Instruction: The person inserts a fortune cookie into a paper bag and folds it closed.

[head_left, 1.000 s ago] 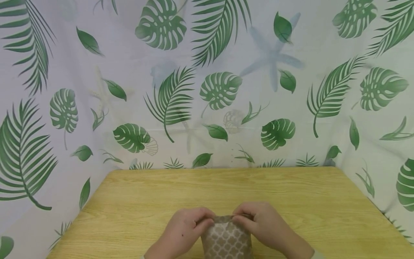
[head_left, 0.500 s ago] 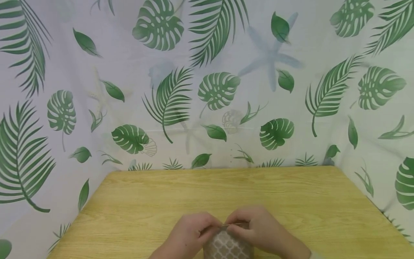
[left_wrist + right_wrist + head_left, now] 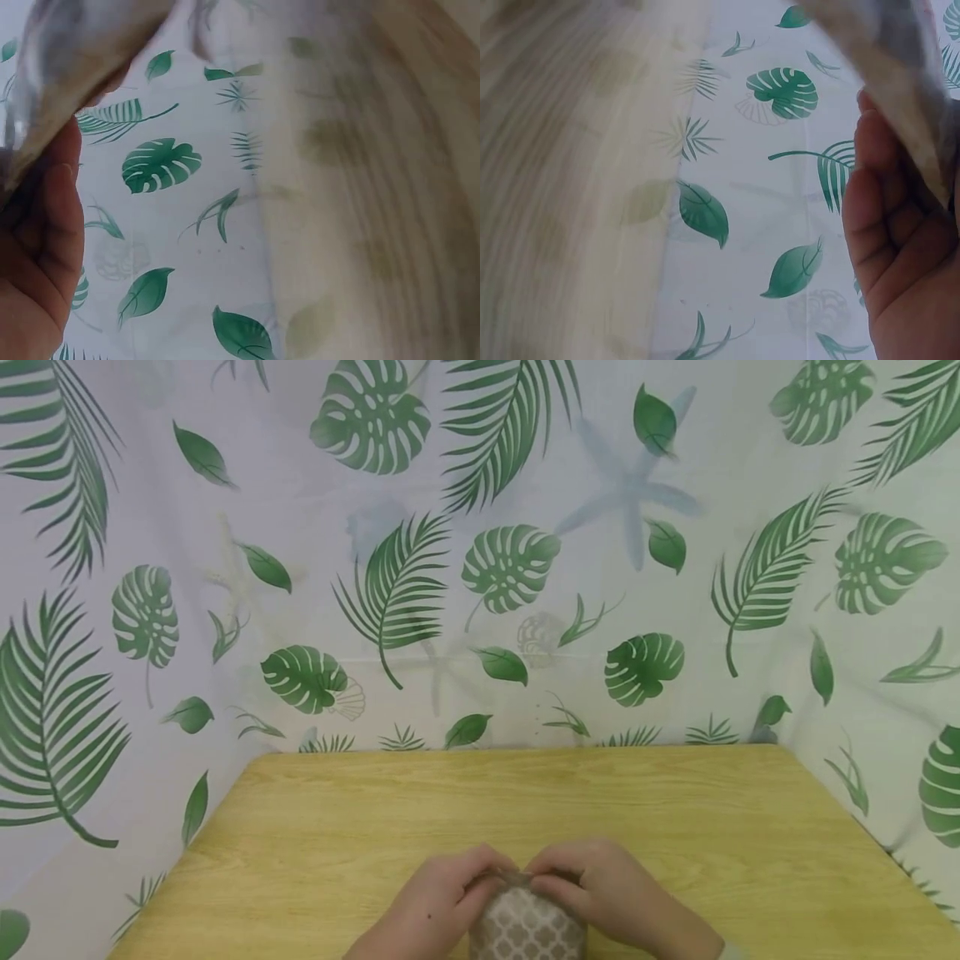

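At the bottom middle of the head view is a brown pouch with a pale lattice pattern; its lower part is cut off by the frame. My left hand pinches its upper edge on the left side, thumb against fingers. On the right side of that edge, my right hand pinches it too, and the fingertips of both hands nearly meet. In the left wrist view the pouch looks blurred and slightly shiny above the curled fingers. The right wrist view shows its slanting side beside my fingers. What is inside is hidden.
A light wood-grain table extends beyond the hands. Its back and sides are bordered by a white curtain printed with green leaves.
Both hands have drawn closer together along the pouch's upper edge, which now looks narrower between them. Both hands have kept their pinch on it.
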Demonstrator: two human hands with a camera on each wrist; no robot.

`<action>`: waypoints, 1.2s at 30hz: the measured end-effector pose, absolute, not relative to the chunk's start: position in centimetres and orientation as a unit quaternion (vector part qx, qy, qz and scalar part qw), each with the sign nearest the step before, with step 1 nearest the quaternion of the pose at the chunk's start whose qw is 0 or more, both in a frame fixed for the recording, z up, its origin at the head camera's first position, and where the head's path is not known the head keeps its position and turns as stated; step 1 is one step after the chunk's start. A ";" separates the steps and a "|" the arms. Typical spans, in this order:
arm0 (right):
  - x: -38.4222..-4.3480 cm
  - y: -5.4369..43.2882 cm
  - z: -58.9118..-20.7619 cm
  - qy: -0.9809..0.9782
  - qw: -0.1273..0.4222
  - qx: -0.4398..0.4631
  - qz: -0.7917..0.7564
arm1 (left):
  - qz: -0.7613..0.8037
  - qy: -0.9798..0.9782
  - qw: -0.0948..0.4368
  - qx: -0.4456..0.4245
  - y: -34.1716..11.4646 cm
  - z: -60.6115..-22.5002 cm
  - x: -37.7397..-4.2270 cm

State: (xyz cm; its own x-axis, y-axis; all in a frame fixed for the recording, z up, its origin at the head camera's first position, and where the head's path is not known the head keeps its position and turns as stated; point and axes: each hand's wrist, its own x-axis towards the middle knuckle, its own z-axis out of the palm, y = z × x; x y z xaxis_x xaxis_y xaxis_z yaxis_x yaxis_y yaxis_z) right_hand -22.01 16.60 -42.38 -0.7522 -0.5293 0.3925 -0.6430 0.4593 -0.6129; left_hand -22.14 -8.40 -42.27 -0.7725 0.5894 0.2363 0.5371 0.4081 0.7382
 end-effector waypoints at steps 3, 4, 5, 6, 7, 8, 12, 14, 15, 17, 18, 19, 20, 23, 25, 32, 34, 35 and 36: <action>-22.2 17.1 -42.3 -0.848 0.091 0.353 0.384 | 0.465 0.827 0.070 0.309 -8.8 -41.7 -22.3; -22.2 17.2 -42.2 -0.847 0.099 0.357 0.382 | 0.471 0.825 0.078 0.303 -8.9 -41.6 -22.3; -22.3 17.4 -42.2 -0.845 0.106 0.361 0.380 | 0.475 0.823 0.086 0.299 -8.9 -41.5 -22.4; -22.4 17.6 -42.2 -0.843 0.111 0.364 0.379 | 0.478 0.822 0.096 0.294 -9.0 -41.4 -22.4; -22.4 17.7 -42.2 -0.842 0.113 0.366 0.380 | 0.480 0.821 0.107 0.290 -9.1 -41.4 -22.5; -22.5 17.9 -42.2 -0.838 0.113 0.368 0.387 | 0.480 0.820 0.115 0.289 -9.2 -41.3 -22.5; -22.7 18.3 -42.1 -0.826 0.103 0.367 0.415 | 0.479 0.815 0.136 0.296 -9.4 -41.0 -22.5; -22.8 18.4 -42.1 -0.820 0.098 0.368 0.427 | 0.480 0.811 0.136 0.305 -9.5 -40.9 -22.4; -22.8 18.4 -42.1 -0.819 0.098 0.370 0.428 | 0.484 0.808 0.136 0.309 -9.6 -40.9 -22.4; -22.8 18.5 -42.0 -0.816 0.094 0.372 0.433 | 0.489 0.801 0.132 0.318 -9.6 -40.9 -22.4; -22.8 18.5 -42.0 -0.815 0.092 0.372 0.434 | 0.492 0.799 0.129 0.322 -9.7 -40.9 -22.4; -22.8 18.6 -41.9 -0.814 0.088 0.371 0.438 | 0.495 0.796 0.129 0.324 -9.7 -40.8 -22.4; -22.8 18.7 -41.9 -0.813 0.087 0.370 0.440 | 0.496 0.794 0.126 0.327 -9.8 -40.8 -22.5; -22.8 18.9 -41.9 -0.812 0.081 0.365 0.447 | 0.497 0.793 0.120 0.331 -9.9 -40.9 -22.7; -22.9 19.1 -42.0 -0.812 0.080 0.364 0.450 | 0.496 0.794 0.118 0.331 -9.9 -40.9 -22.8; -23.0 19.3 -42.0 -0.826 0.095 0.353 0.429 | 0.518 0.802 0.118 0.271 -10.0 -41.0 -23.1; -23.1 19.3 -41.9 -0.832 0.093 0.343 0.426 | 0.533 0.802 0.118 0.244 -10.0 -41.2 -23.2; -23.1 19.4 -41.9 -0.835 0.090 0.338 0.425 | 0.537 0.802 0.117 0.235 -10.0 -41.3 -23.2; -23.1 19.4 -41.9 -0.838 0.084 0.332 0.425 | 0.541 0.801 0.117 0.228 -9.9 -41.4 -23.3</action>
State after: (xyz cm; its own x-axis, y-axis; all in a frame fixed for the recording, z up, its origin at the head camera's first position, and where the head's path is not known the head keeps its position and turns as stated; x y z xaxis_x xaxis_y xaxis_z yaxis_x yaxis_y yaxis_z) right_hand -23.10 19.42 -41.86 -0.7651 -0.4857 0.4227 -0.6280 0.4182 -0.6563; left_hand -23.28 -9.92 -41.39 -0.8687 0.4918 0.0596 0.2386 0.3099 0.9203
